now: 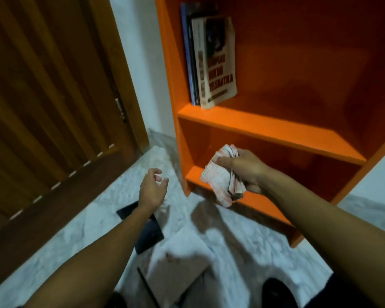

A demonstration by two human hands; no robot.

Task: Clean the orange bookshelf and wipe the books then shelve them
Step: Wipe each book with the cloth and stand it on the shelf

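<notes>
The orange bookshelf (276,127) stands against the white wall on the right. Three books (211,63) stand upright at the left end of its upper shelf, the front one cream with dark lettering. My right hand (247,172) grips a crumpled white and orange cloth (220,178) just in front of the bottom shelf. My left hand (152,188) hovers over the floor with loosely curled fingers and holds nothing. On the floor below lie a black book (147,234), a white book (185,247) and a brown book (176,278).
A brown wooden door (49,96) fills the left side. The floor (76,241) is pale marble tile. A dark shoe (276,292) shows at the bottom edge near the books.
</notes>
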